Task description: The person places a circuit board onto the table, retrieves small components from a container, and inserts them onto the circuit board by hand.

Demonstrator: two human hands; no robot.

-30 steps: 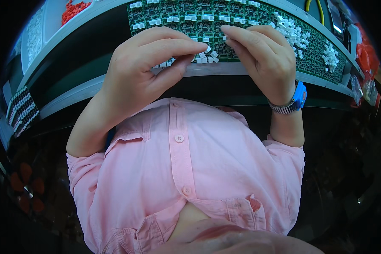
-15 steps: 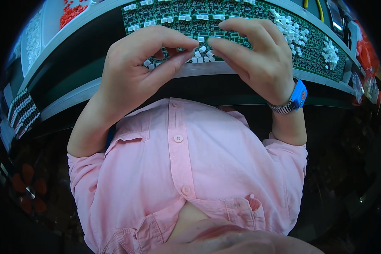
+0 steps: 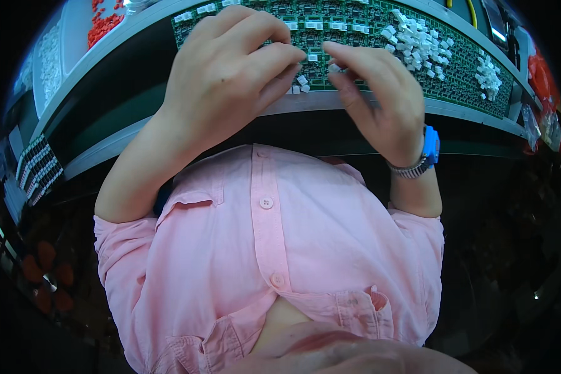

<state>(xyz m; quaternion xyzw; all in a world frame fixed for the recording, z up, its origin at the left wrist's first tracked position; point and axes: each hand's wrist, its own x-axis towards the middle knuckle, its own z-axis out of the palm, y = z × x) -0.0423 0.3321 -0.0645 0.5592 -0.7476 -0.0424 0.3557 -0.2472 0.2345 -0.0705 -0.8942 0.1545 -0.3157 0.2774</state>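
Two hands, head view: both are over the near edge of a green circuit-board panel [image 3: 461, 81], the left hand [image 3: 230, 71] and the right hand [image 3: 386, 100] facing each other across a narrow gap.
White connector in the gap: one small block [image 3: 312, 58] on the panel, just right of the left index fingertip [image 3: 300, 56], touching or all but touching; which, cannot be told.
Nearer hand: the left; the right index fingertip is a little farther off, to the right and toward the panel's far side.
Long axis: the block's longer side appears to run left to right, roughly along the row of white connectors [image 3: 338, 27] beyond it, though it is small in view.
Left grip: index finger and thumb drawn close, the thumb on the near side; whether anything is pinched cannot be told.
Right grip: index finger and thumb spread, with a second white piece [image 3: 335, 67] between them by the thumb tip; whether another finger pins it cannot be told.
Loose white pieces: a few [image 3: 302, 81] lie below the gap, near the metal rail [image 3: 467, 107].
White heap: the large one [image 3: 417, 40] lies right of the right hand, beyond its knuckles.
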